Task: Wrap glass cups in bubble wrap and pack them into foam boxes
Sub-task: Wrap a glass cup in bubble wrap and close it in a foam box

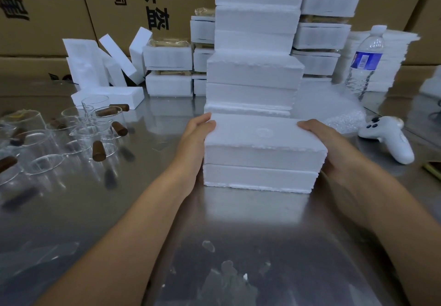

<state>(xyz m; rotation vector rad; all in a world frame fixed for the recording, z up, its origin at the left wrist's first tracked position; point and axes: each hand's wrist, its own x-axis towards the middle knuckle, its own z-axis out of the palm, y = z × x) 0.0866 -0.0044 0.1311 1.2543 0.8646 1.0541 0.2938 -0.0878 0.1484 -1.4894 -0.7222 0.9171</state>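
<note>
A closed white foam box (262,155) stands on the steel table (119,210), its lid on top of its base. My left hand (194,148) presses against its left end and my right hand (334,148) against its right end, so both grip it. Right behind it rises a tall stack of closed foam boxes (255,43). Several clear glass cups (43,148) with brown wooden handles stand at the left. Crumpled bubble wrap (334,110) lies behind my right hand. What the held box contains is hidden.
Loose foam halves (105,67) lean at the back left beside more packed boxes (168,72). A water bottle (365,64), a stack of foam sheets (391,60) and a white controller (389,138) sit at the right. Cardboard cartons (71,7) wall the back.
</note>
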